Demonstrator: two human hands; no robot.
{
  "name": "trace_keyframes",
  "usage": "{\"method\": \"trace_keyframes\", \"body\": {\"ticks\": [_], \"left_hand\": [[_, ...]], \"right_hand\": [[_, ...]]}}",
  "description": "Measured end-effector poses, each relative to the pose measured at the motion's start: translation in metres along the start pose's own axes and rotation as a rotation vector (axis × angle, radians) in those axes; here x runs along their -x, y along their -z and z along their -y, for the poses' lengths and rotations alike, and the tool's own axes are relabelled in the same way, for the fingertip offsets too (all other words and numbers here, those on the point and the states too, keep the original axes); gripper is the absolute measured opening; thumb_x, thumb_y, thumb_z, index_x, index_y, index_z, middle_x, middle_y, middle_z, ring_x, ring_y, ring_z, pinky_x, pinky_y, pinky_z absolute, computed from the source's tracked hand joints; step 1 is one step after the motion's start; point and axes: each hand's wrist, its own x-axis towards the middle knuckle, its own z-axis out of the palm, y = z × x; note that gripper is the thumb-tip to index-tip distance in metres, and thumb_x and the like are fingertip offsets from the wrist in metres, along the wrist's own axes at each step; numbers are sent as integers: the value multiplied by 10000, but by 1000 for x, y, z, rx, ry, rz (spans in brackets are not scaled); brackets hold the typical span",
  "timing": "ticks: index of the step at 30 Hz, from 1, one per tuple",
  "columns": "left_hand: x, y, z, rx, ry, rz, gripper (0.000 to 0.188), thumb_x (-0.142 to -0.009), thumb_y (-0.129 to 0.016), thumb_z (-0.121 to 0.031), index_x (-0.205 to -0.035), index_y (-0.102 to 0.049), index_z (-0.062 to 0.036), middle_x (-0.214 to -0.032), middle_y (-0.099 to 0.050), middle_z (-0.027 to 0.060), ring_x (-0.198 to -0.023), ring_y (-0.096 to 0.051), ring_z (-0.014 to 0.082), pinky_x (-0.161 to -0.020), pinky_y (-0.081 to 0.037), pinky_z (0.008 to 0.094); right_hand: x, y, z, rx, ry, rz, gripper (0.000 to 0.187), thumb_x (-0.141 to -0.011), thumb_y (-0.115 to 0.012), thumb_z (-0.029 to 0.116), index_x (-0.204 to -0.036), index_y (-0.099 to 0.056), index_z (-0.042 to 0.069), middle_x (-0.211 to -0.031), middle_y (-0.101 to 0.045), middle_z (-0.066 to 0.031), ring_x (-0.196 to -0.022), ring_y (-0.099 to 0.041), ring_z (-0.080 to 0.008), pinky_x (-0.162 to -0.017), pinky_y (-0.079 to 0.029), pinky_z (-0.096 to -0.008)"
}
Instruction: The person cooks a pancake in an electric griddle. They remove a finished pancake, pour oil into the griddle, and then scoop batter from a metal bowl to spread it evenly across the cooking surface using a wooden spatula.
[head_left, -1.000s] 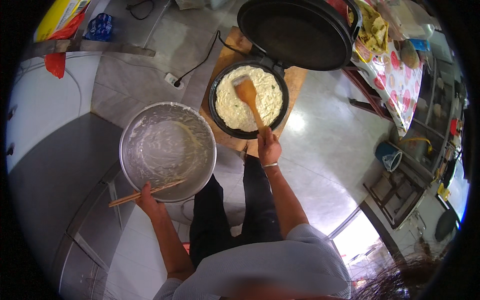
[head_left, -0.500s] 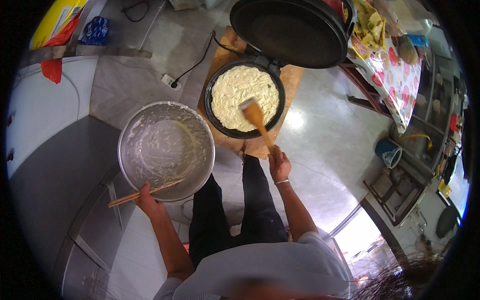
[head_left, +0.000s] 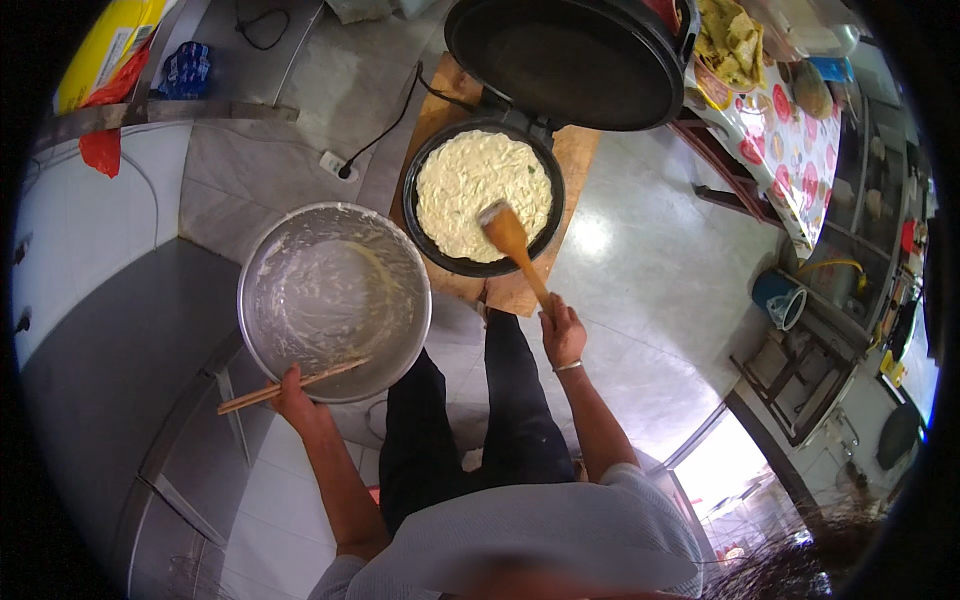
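Observation:
My left hand (head_left: 292, 398) grips the near rim of a large metal bowl (head_left: 252, 330), with a pair of chopsticks (head_left: 250, 398) pinned under the fingers and lying across the rim. Thin batter residue coats the bowl's inside. In my right hand (head_left: 563, 334) is the handle of a wooden spatula (head_left: 508, 236). Its broad, batter-smeared end rests on or just above pale batter (head_left: 478, 185) with green flecks. That batter is spread in a round layer inside a black electric griddle (head_left: 413, 238), whose lid (head_left: 570, 60) stands open at the back.
Under the griddle lies a wooden board (head_left: 582, 165). A power strip (head_left: 335, 165) with a plugged-in cord is on the floor to the left. On the right, a table with a patterned cloth (head_left: 775, 150) carries a bowl of flatbread pieces (head_left: 738, 50). A blue bucket (head_left: 775, 297) stands beyond.
The view has shifted slightly. The spatula has moved little against the batter, with its end still near the lower part of the layer. My left hand keeps the bowl and chopsticks in place.

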Motion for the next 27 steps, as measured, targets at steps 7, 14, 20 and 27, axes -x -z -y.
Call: {"method": "trace_keyframes", "body": {"ticks": [7, 14, 20, 27], "left_hand": [[8, -7, -11, -21, 21, -18, 427, -759, -603, 9, -1177, -516, 8, -1091, -572, 110, -969, -570, 231, -858, -476, 369], [3, 0, -6, -14, 17, 4, 427, -764, -606, -1, -1181, -515, 14, -1093, -573, 112, -958, -572, 233, -856, -478, 378], [17, -12, -9, 8, 6, 14, 413, -772, -600, 3, -1178, -528, 15, -1096, -577, 115, -956, -581, 238, -851, -481, 381], [10, -5, -4, -3, -53, 71, 466, -760, -631, -19, -1201, -494, 45, -1126, -554, 161, -1002, -575, 296, -866, -485, 444]], "right_hand": [[1, 32, -26, 84, -97, -35, 435, -791, -690, 189, -1208, -568, 159, -791, -597, -117, -672, -593, -327, -566, -477, -423], [-3, 30, -15, 97, 31, 59, 414, -774, -704, 193, -1170, -588, 164, -775, -599, -89, -679, -599, -307, -574, -485, -403], [0, 31, -23, 59, 27, -52, 443, -766, -716, 194, -1189, -590, 156, -760, -591, -88, -660, -598, -301, -556, -481, -402], [-13, 12, 16, 150, 168, 113, 405, -747, -711, 244, -1132, -608, 175, -727, -555, -65, -642, -592, -284, -568, -478, -412]]}}
